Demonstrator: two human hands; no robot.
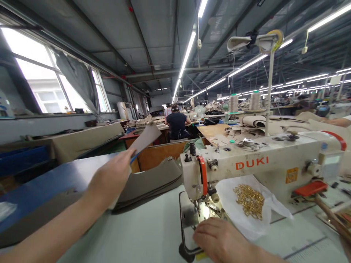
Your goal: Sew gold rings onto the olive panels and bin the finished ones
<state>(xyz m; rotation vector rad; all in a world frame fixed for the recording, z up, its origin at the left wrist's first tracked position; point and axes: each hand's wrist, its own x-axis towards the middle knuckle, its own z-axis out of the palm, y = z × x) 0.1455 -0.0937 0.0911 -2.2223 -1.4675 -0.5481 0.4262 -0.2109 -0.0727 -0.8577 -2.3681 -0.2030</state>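
Note:
My left hand [111,179] is raised at the left, its fingers closed on a flat grey-brown piece [148,138] that sticks up beyond them. Beneath and beside it, a stack of dark grey-brown pieces [153,182] lies on the pale table [142,230]. My right hand [219,239] rests low by the needle area of a white sewing machine [255,164] marked DUKI; its fingers are bent together, and whatever they may hold is hidden. A lit metal plate [205,211] shows just behind those fingers.
Gold-coloured metal rings [249,201] lie on a white plastic bag [229,193] under the machine arm. Thread cones [233,103] stand behind the machine. A person in dark clothes [177,124] sits ahead with their back to me. Blue-grey sheeting [60,182] spreads at the left.

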